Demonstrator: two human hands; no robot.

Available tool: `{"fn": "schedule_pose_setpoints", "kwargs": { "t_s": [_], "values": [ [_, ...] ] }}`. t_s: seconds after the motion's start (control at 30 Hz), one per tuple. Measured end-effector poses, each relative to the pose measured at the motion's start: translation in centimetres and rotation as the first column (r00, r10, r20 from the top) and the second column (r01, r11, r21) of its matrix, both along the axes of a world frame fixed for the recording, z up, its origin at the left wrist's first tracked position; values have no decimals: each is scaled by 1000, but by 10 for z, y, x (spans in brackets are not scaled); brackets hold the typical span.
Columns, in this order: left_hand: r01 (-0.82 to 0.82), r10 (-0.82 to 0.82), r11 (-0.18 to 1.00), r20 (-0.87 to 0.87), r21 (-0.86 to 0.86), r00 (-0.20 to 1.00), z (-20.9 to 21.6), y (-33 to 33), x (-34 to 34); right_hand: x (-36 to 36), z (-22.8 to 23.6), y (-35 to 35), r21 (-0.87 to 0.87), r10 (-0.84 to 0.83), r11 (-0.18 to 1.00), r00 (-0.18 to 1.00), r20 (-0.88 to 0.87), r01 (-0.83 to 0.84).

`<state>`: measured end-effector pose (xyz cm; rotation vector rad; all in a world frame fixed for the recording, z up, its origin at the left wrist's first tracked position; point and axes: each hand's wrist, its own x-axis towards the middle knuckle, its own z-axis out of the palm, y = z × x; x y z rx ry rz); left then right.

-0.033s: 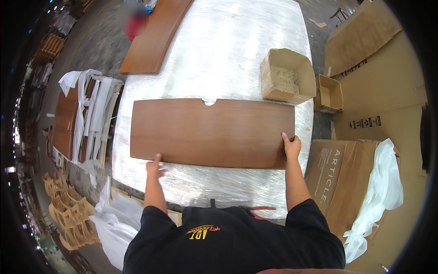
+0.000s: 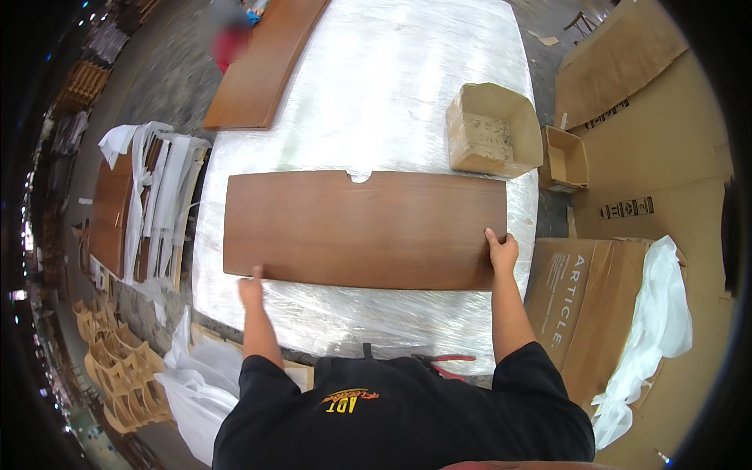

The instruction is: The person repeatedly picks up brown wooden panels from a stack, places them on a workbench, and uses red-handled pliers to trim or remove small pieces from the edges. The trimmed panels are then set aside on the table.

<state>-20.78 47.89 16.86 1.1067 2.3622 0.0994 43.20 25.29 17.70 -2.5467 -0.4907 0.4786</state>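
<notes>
From my remote seat I saw a broad worktable (image 2: 376, 94) wrapped in shiny clear plastic film, filling the middle of the head view. On it lay a long rectangular brown wood panel (image 2: 364, 229), flat, its long sides running left to right, with a small half-round notch (image 2: 359, 175) cut into the middle of its far edge. The panel sat on the near half of the table, its near edge close to the table's near rim.

Right of the table, large flattened cardboard sheets (image 2: 658, 117) covered the floor, and a big brown carton (image 2: 576, 301) stood near my right arm with white foam wrap (image 2: 650, 329) spilling over it. A second wood panel (image 2: 266, 63) lay slanted across the table's far left corner. On the floor to the left, a stack of brown boards with white wrapping (image 2: 145, 211) lay beside the table.

An open cardboard box (image 2: 492, 129) stood on the table's right side, just beyond the panel's far right corner; a smaller open box (image 2: 565, 159) sat on the floor beside it.

The right hand (image 2: 501, 252) gripped the panel's near right corner, fingers spread on top. The left hand (image 2: 251, 290) touched the near edge by the left corner, fingers pressed against it rather than wrapped around it.
</notes>
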Motion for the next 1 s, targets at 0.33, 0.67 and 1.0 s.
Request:
{"fn": "schedule_pose_setpoints", "kwargs": {
  "t_s": [0.33, 0.67, 1.0],
  "values": [
    [310, -326, 921, 33, 237, 945, -62, 158, -165, -84, -50, 39, 4, -103, 995, 995, -8, 103],
    [23, -49, 979, 127, 205, 991, -71, -23, -377, -229, -63, 72, 46, 10, 999, 985, -174, -2],
    [-349, 308, 937, 514, -19, 800, -91, -246, -471, -334, -59, 300, 9, 478, 877, 876, 63, -480]
  ]
}}
